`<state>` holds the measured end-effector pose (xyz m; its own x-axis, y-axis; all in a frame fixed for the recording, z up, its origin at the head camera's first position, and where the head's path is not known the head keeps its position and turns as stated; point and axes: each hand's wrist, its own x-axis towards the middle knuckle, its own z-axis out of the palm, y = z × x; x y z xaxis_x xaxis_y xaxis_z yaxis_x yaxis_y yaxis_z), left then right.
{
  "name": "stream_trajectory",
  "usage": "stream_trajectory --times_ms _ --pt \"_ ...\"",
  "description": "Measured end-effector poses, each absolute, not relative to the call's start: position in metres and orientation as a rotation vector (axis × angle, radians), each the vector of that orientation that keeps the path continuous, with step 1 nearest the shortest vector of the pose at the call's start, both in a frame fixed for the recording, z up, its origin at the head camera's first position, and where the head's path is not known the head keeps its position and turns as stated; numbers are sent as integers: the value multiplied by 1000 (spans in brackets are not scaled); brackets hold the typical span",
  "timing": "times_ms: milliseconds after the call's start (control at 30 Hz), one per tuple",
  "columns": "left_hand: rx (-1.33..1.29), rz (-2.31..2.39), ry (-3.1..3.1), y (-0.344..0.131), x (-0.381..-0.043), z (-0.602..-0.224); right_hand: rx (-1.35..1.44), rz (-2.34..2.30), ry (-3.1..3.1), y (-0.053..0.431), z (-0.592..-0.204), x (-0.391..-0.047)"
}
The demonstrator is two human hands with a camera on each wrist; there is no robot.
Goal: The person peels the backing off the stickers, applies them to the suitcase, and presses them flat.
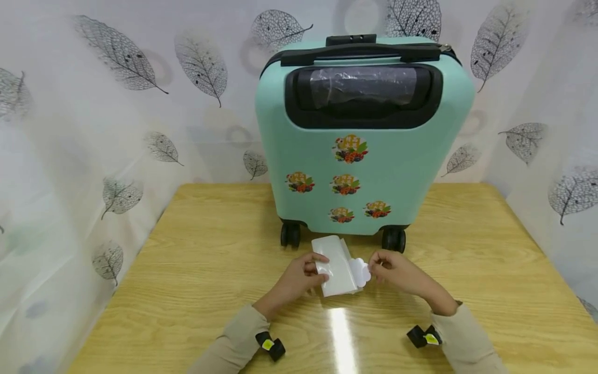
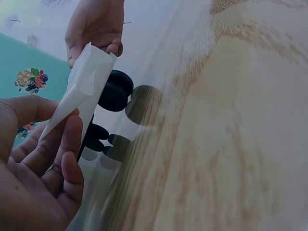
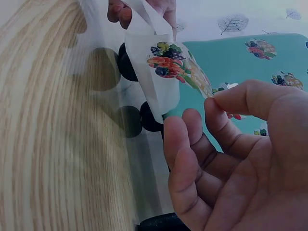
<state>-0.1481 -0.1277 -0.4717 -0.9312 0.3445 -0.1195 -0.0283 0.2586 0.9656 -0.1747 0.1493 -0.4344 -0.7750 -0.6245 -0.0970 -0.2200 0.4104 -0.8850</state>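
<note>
My left hand (image 1: 301, 278) grips a folded white sticker backing sheet (image 1: 334, 267) by its left side, thumb on one face and fingers behind. At the sheet's right edge, my right hand (image 1: 397, 270) pinches a fruit sticker (image 3: 175, 65) between thumb and index finger. The sticker's printed face, with fruit and leaves, shows in the right wrist view; from the head its white scalloped back faces up. Part of the sticker still overlaps the sheet. Behind both hands stands a mint-green suitcase (image 1: 397, 166) with several matching fruit stickers (image 1: 345, 184) on its face.
The suitcase stands upright on black wheels (image 1: 394, 239) on a wooden table (image 1: 210, 259), close behind the sheet. Its black handle recess (image 1: 364, 117) is near the top. A leaf-patterned curtain (image 1: 140, 119) surrounds the table's back and sides. Both wrists wear small black devices (image 1: 271, 345).
</note>
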Motion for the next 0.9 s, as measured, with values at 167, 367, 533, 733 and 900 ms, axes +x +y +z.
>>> stream_trajectory --times_ms 167,367,533,733,900 --pt "305 1729 2235 -129 -150 -471 -703 -1330 2266 154 -431 -176" --pt "283 1731 2228 -132 -151 -471 -699 -1334 2284 159 -430 -179" --pt "258 1719 2236 -135 -152 -470 -656 -1316 2326 165 -429 -183" --pt "267 1714 2226 -135 -152 -472 -615 -1376 2334 179 -423 -180" --pt "282 1682 2216 -135 -151 -472 -636 -1454 2331 189 -422 -179"
